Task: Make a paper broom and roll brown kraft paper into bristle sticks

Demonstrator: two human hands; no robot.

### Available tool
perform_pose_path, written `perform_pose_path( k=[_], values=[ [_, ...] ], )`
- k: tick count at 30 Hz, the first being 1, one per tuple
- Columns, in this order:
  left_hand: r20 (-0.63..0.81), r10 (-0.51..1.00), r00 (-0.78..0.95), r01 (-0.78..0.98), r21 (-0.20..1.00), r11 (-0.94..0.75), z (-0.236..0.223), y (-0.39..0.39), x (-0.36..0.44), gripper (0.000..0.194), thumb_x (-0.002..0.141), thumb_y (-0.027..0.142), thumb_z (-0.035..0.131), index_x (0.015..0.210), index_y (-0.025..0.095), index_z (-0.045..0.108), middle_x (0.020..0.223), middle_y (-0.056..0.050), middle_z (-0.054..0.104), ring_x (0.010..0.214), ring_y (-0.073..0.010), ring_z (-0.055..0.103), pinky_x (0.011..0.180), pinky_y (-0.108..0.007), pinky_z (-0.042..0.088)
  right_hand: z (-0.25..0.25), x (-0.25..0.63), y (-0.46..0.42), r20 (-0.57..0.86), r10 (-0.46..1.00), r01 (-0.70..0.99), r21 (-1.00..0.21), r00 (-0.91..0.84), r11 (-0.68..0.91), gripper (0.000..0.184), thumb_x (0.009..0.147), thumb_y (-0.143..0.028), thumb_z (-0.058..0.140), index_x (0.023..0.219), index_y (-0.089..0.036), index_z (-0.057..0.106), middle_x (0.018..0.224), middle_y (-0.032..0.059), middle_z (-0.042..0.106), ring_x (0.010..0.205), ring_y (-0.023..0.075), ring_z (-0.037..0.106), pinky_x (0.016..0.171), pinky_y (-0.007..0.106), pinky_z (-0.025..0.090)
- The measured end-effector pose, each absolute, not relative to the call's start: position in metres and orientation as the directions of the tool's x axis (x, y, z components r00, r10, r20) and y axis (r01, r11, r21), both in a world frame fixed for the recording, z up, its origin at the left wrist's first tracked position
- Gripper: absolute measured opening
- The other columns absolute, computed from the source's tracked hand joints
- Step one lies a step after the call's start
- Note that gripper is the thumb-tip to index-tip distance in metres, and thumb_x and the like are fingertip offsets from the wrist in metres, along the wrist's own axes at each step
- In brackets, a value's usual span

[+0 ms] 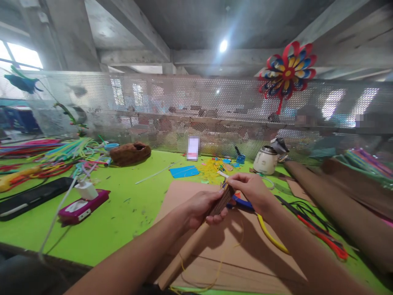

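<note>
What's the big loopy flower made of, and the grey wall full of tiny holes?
The red, blue and yellow flower looks like smooth paper or foam: its flat strips bend into loops. The grey screen is probably dull metal: thin, stiff-looking, with neat rows of punched holes.

The stripy brown piece [220, 201] is longer than it is wide. It tilts in the left hand [204, 208], over the flat tan sheet [227, 256].

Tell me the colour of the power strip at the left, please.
The power strip is magenta-purple with white, in the head view.
</note>
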State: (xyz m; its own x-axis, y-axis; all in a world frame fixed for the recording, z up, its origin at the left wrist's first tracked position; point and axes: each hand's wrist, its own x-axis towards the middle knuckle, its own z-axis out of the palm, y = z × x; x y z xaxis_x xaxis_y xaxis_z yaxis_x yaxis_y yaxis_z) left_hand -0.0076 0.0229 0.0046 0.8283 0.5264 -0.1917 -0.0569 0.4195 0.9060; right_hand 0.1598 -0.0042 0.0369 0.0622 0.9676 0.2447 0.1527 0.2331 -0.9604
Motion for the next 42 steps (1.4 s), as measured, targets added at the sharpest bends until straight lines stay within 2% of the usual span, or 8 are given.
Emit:
perform_pose_path(
  k=[4, 10, 19, 25, 28, 30, 37, 42],
  values=[
    [-0.219, 0.515, 0.829, -0.043, 0.892, 0.45, 0.006, 0.023, -0.008, 0.044, 0.094, 0.042, 0.031, 0.104, 0.009, 0.057, 0.058, -0.002, 0.054, 0.035, -0.0054, 0.038, 0.035, -0.017, 0.017, 0.032, 0.157, 0.0, 0.261, 0.961, 0.142, -0.959, 0.096, 0.247, 0.017, 0.063, -0.032, 0.068, 0.062, -0.015, 0.065, 0.057, -0.0005, 0.06, 0.054, 0.0125, 0.051, 0.054, 0.026, 0.041],
    [-0.186, 0.491, 0.851, -0.071, 0.886, 0.459, 0.003, 0.023, -0.006, 0.051, 0.096, 0.042, 0.023, 0.112, 0.006, 0.056, 0.063, -0.005, 0.058, 0.037, -0.0066, 0.04, 0.036, -0.02, 0.016, 0.03, 0.16, 0.003, 0.218, 0.975, 0.116, -0.97, 0.042, 0.212, 0.018, 0.064, -0.032, 0.066, 0.059, -0.015, 0.063, 0.05, -0.0014, 0.056, 0.046, 0.0113, 0.048, 0.049, 0.026, 0.04],
    [-0.182, 0.489, 0.853, -0.077, 0.883, 0.463, -0.002, 0.024, -0.005, 0.051, 0.096, 0.043, 0.026, 0.118, 0.006, 0.053, 0.064, -0.007, 0.061, 0.037, -0.0065, 0.039, 0.037, -0.021, 0.015, 0.021, 0.166, 0.001, 0.391, 0.919, 0.238, -0.898, 0.053, 0.369, 0.016, 0.073, -0.03, 0.062, 0.067, -0.015, 0.066, 0.057, -0.0002, 0.059, 0.052, 0.0131, 0.052, 0.053, 0.027, 0.043],
    [-0.195, 0.479, 0.856, -0.083, 0.863, 0.498, -0.002, 0.025, -0.004, 0.048, 0.096, 0.04, 0.027, 0.114, 0.006, 0.056, 0.063, -0.007, 0.061, 0.036, -0.0071, 0.04, 0.036, -0.021, 0.014, 0.021, 0.165, -0.003, 0.642, 0.765, 0.396, -0.716, 0.051, 0.575, 0.01, 0.074, -0.021, 0.062, 0.067, -0.016, 0.068, 0.079, 0.0073, 0.065, 0.078, 0.0194, 0.059, 0.076, 0.033, 0.045],
    [-0.197, 0.468, 0.861, -0.089, 0.849, 0.52, -0.003, 0.025, -0.003, 0.047, 0.096, 0.04, 0.027, 0.111, 0.006, 0.057, 0.063, -0.008, 0.061, 0.037, -0.0073, 0.04, 0.035, -0.02, 0.014, 0.021, 0.166, -0.005, 0.781, 0.624, 0.521, -0.517, -0.037, 0.679, 0.013, 0.078, -0.017, 0.058, 0.068, -0.016, 0.066, 0.08, 0.009, 0.066, 0.08, 0.0197, 0.061, 0.076, 0.033, 0.046],
    [-0.191, 0.471, 0.861, -0.097, 0.848, 0.521, -0.004, 0.025, -0.003, 0.047, 0.096, 0.039, 0.026, 0.111, 0.007, 0.057, 0.063, -0.007, 0.061, 0.037, -0.0071, 0.039, 0.034, -0.02, 0.015, 0.019, 0.167, -0.004, 0.802, 0.594, 0.563, -0.464, -0.06, 0.684, 0.014, 0.079, -0.015, 0.056, 0.068, -0.016, 0.065, 0.079, 0.0087, 0.066, 0.078, 0.0193, 0.061, 0.075, 0.033, 0.047],
    [-0.181, 0.481, 0.858, -0.095, 0.864, 0.494, -0.004, 0.023, -0.002, 0.047, 0.096, 0.04, 0.028, 0.114, 0.007, 0.056, 0.063, -0.006, 0.06, 0.038, -0.0068, 0.039, 0.036, -0.02, 0.015, 0.014, 0.17, -0.001, 0.709, 0.705, 0.487, -0.617, 0.003, 0.618, 0.012, 0.077, -0.018, 0.058, 0.068, -0.016, 0.066, 0.078, 0.0079, 0.065, 0.078, 0.0196, 0.059, 0.076, 0.034, 0.045],
    [-0.172, 0.479, 0.861, -0.079, 0.885, 0.458, -0.003, 0.022, -0.001, 0.047, 0.095, 0.04, 0.029, 0.115, 0.006, 0.055, 0.064, -0.006, 0.061, 0.036, -0.0066, 0.04, 0.036, -0.02, 0.015, 0.019, 0.172, -0.001, 0.399, 0.914, 0.219, -0.901, 0.078, 0.375, 0.007, 0.067, -0.022, 0.066, 0.064, -0.016, 0.066, 0.069, 0.0031, 0.062, 0.068, 0.0167, 0.055, 0.068, 0.031, 0.044]
  ],
)
